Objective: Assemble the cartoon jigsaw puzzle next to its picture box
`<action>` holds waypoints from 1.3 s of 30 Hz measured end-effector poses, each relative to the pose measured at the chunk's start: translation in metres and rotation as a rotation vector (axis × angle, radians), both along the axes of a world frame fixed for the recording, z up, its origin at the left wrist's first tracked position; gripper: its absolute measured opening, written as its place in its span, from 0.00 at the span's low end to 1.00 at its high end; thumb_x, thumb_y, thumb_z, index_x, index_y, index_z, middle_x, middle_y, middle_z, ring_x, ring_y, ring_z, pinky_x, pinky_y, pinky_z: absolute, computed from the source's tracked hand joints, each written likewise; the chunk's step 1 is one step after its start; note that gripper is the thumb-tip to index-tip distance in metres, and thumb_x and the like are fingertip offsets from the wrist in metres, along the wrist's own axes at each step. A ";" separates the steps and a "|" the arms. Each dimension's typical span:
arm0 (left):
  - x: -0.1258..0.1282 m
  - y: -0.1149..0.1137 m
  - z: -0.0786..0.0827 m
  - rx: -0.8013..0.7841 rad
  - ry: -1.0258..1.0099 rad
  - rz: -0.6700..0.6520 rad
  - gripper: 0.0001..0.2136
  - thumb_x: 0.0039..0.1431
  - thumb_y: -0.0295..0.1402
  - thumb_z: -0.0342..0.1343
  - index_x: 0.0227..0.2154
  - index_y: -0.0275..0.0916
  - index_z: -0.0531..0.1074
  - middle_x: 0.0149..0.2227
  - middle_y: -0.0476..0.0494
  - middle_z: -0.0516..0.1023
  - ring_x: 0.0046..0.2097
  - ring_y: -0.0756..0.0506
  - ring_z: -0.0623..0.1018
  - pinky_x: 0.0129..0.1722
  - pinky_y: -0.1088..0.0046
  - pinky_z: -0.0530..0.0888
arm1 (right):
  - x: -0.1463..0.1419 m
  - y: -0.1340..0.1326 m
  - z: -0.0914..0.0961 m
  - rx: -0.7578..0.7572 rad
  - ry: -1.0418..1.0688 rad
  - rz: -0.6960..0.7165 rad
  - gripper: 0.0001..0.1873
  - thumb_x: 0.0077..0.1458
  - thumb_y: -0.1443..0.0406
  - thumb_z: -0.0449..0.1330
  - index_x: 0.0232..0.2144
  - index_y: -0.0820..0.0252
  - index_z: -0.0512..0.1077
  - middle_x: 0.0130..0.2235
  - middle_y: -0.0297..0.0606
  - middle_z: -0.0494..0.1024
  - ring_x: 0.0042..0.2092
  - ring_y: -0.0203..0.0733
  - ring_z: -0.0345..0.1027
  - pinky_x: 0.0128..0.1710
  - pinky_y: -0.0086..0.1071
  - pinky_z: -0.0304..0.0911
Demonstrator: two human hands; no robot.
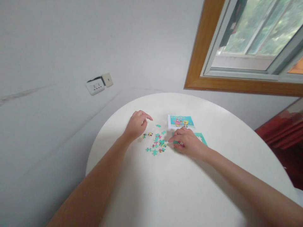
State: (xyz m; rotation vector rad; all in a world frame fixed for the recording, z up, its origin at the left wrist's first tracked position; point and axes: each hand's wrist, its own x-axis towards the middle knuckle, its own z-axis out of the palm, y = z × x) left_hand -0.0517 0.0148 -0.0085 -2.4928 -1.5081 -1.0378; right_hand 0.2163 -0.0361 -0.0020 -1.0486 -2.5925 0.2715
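Observation:
Loose jigsaw pieces (155, 152) in teal, pink and yellow lie in a cluster on the white round table (151, 189). To the left of this cluster, my left hand (137, 124) is held over the table. Its index finger and thumb are apart, and nothing shows between them. My right hand (187, 142) is over a teal-bordered puzzle board (203, 138) and covers much of it. The right index finger reaches left toward the pieces, apart from the thumb, with no piece visible in its grasp.
Behind the board lies a picture card (181, 121) with cartoon figures on teal. The table's far edge is near a pale wall with a power socket (95, 86). A wood-framed window (246, 80) is at upper right, with red fabric (284, 129) below it.

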 end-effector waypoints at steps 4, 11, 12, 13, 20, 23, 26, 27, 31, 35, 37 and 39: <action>-0.007 0.001 0.000 -0.015 -0.006 0.063 0.17 0.48 0.18 0.45 0.30 0.40 0.77 0.33 0.43 0.71 0.40 0.43 0.70 0.46 0.62 0.65 | -0.035 0.018 0.004 -0.017 -0.001 -0.023 0.11 0.57 0.64 0.57 0.40 0.54 0.78 0.40 0.40 0.76 0.44 0.44 0.64 0.50 0.39 0.52; -0.005 0.003 -0.003 0.035 -0.007 0.105 0.16 0.47 0.18 0.45 0.29 0.39 0.77 0.32 0.44 0.70 0.40 0.43 0.70 0.47 0.62 0.66 | -0.082 0.038 0.001 0.006 -0.147 -0.057 0.16 0.57 0.58 0.57 0.47 0.51 0.75 0.45 0.42 0.73 0.48 0.48 0.60 0.47 0.38 0.54; -0.005 0.003 -0.004 0.035 -0.008 0.104 0.16 0.47 0.18 0.45 0.29 0.39 0.77 0.32 0.44 0.70 0.40 0.43 0.70 0.47 0.62 0.66 | -0.086 0.037 0.002 0.022 -0.177 -0.046 0.17 0.57 0.58 0.57 0.48 0.51 0.74 0.45 0.42 0.72 0.48 0.49 0.60 0.46 0.39 0.54; -0.004 0.003 -0.004 0.035 -0.010 0.102 0.16 0.47 0.18 0.46 0.29 0.39 0.76 0.32 0.44 0.70 0.40 0.43 0.70 0.47 0.62 0.66 | -0.088 0.037 0.003 0.037 -0.202 -0.039 0.16 0.57 0.59 0.57 0.48 0.50 0.74 0.45 0.42 0.72 0.49 0.49 0.59 0.46 0.39 0.54; -0.001 0.001 -0.004 0.025 -0.039 0.103 0.16 0.48 0.18 0.46 0.29 0.40 0.77 0.33 0.44 0.71 0.40 0.43 0.70 0.47 0.63 0.66 | -0.095 0.039 0.010 0.034 -0.261 -0.071 0.13 0.56 0.65 0.56 0.42 0.51 0.76 0.45 0.42 0.72 0.50 0.49 0.59 0.47 0.39 0.54; 0.000 0.000 -0.003 0.016 -0.052 0.097 0.16 0.47 0.18 0.46 0.29 0.40 0.77 0.33 0.44 0.71 0.40 0.43 0.70 0.47 0.63 0.67 | -0.097 0.045 0.010 -0.026 -0.270 -0.081 0.13 0.54 0.64 0.57 0.41 0.52 0.76 0.46 0.42 0.73 0.50 0.50 0.60 0.47 0.39 0.56; 0.000 -0.001 -0.003 0.015 -0.059 0.085 0.16 0.46 0.18 0.46 0.29 0.40 0.76 0.33 0.45 0.71 0.41 0.43 0.70 0.47 0.63 0.67 | -0.098 0.052 0.010 -0.081 -0.254 -0.095 0.12 0.52 0.63 0.58 0.40 0.54 0.76 0.46 0.43 0.73 0.50 0.50 0.61 0.46 0.39 0.56; 0.001 -0.001 -0.002 0.015 -0.058 0.083 0.16 0.46 0.18 0.46 0.29 0.40 0.76 0.33 0.45 0.70 0.41 0.43 0.70 0.47 0.63 0.67 | -0.099 0.053 0.010 -0.098 -0.237 -0.098 0.12 0.51 0.63 0.59 0.39 0.55 0.76 0.46 0.43 0.74 0.50 0.51 0.62 0.46 0.39 0.57; 0.001 -0.002 0.000 0.005 -0.052 0.077 0.16 0.46 0.18 0.46 0.29 0.40 0.76 0.33 0.44 0.70 0.41 0.43 0.70 0.48 0.62 0.66 | -0.099 0.056 0.010 -0.157 -0.159 -0.097 0.10 0.48 0.64 0.61 0.35 0.57 0.77 0.40 0.42 0.78 0.45 0.48 0.67 0.42 0.35 0.59; 0.002 -0.002 0.000 -0.002 -0.054 0.064 0.16 0.47 0.18 0.46 0.29 0.40 0.76 0.33 0.44 0.70 0.41 0.43 0.70 0.48 0.61 0.66 | -0.100 0.056 0.007 -0.193 -0.111 -0.083 0.06 0.48 0.67 0.61 0.32 0.56 0.76 0.34 0.35 0.79 0.37 0.39 0.70 0.35 0.29 0.59; 0.001 -0.002 -0.002 -0.002 -0.056 0.060 0.16 0.47 0.18 0.46 0.30 0.40 0.76 0.34 0.45 0.70 0.41 0.43 0.70 0.48 0.62 0.66 | -0.099 0.056 0.003 -0.194 -0.056 -0.063 0.06 0.47 0.68 0.61 0.30 0.57 0.76 0.32 0.33 0.78 0.35 0.36 0.69 0.34 0.27 0.59; 0.001 0.000 -0.005 -0.003 -0.058 0.064 0.15 0.47 0.19 0.46 0.30 0.40 0.76 0.34 0.44 0.70 0.42 0.43 0.70 0.48 0.62 0.66 | -0.096 0.057 -0.001 -0.200 0.049 -0.038 0.06 0.46 0.71 0.60 0.29 0.59 0.75 0.30 0.33 0.78 0.33 0.35 0.69 0.34 0.26 0.59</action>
